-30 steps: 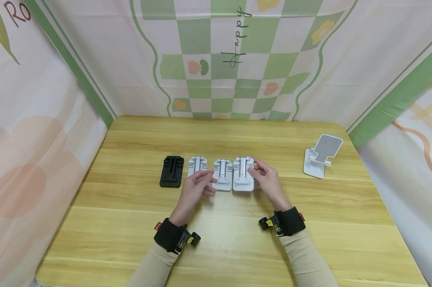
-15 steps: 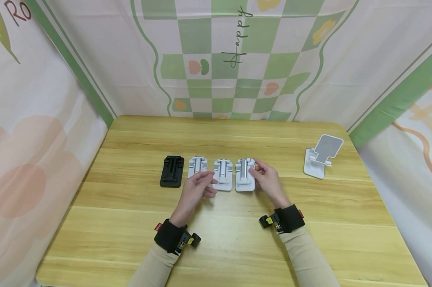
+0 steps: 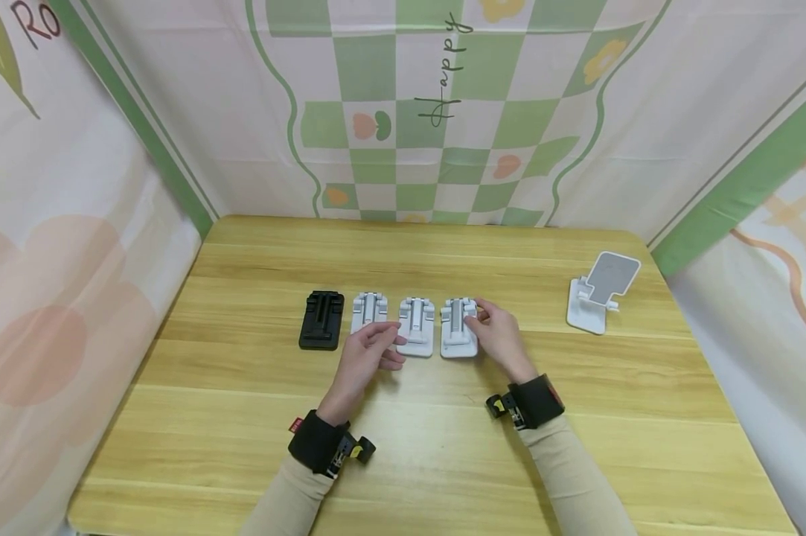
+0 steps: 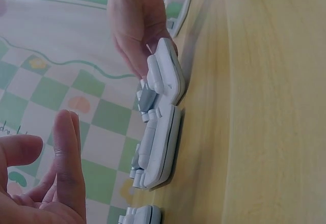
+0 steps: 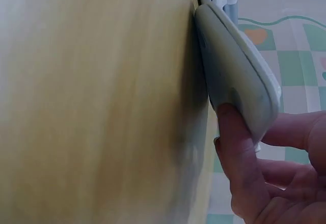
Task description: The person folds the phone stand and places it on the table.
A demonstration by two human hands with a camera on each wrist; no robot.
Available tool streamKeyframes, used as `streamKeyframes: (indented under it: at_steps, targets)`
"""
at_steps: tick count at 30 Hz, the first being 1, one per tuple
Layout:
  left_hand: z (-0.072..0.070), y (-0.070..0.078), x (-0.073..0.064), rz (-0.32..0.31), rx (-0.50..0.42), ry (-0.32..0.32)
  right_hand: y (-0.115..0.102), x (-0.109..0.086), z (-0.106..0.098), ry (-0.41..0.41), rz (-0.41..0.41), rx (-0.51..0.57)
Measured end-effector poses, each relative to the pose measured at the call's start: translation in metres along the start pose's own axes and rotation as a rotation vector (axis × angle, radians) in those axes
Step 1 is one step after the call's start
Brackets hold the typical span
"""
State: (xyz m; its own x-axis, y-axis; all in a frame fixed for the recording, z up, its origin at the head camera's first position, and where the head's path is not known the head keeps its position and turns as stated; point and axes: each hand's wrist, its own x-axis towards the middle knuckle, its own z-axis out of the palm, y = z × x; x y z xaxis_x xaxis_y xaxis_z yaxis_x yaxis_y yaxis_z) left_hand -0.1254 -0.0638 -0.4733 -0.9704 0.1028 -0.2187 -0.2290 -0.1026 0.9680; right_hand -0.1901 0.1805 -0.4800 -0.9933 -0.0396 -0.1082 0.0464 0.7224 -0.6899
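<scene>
My right hand [image 3: 499, 335] pinches the right edge of a folded white phone stand [image 3: 458, 344], the rightmost in a row. In the right wrist view this phone stand [image 5: 234, 66] is tilted, its gripped side raised off the table and its far edge low beside the neighbouring stand. My left hand [image 3: 368, 356] hovers with relaxed fingers and holds nothing, in front of two more folded white phone stands. One of these stands [image 3: 416, 347] lies just right of the fingertips; the other stand [image 3: 369, 307] is partly hidden behind the hand. A folded black phone stand [image 3: 320, 324] ends the row at the left.
An unfolded white phone stand [image 3: 586, 313] with a grey pad stands at the right rear of the wooden table [image 3: 429, 476]. Printed cloth [image 3: 412, 164] hangs behind the table and along both sides.
The pinched phone stand has shifted slightly right and tipped, leaving a small gap to its neighbour. My right wrist has turned a little. The left hand has stayed in place.
</scene>
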Motion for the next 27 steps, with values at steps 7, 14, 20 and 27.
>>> streamKeyframes:
  at_steps: [7,14,20,27]
  targets:
    - [0.0003,-0.003,-0.0009,-0.013,-0.007,-0.008,-0.0001,0.0033,-0.0012,-0.012,-0.023,-0.107]
    - [0.0004,-0.0047,-0.0019,-0.012,-0.014,-0.024,-0.0011,0.0048,-0.001,-0.005,-0.075,-0.192]
    - [0.0016,-0.0059,-0.0027,-0.023,-0.009,-0.013,-0.0013,0.0047,-0.0012,0.025,-0.083,-0.226]
    - [0.0034,-0.0088,-0.002,-0.017,-0.003,-0.019,0.0005,0.0041,-0.0014,0.016,-0.074,-0.23]
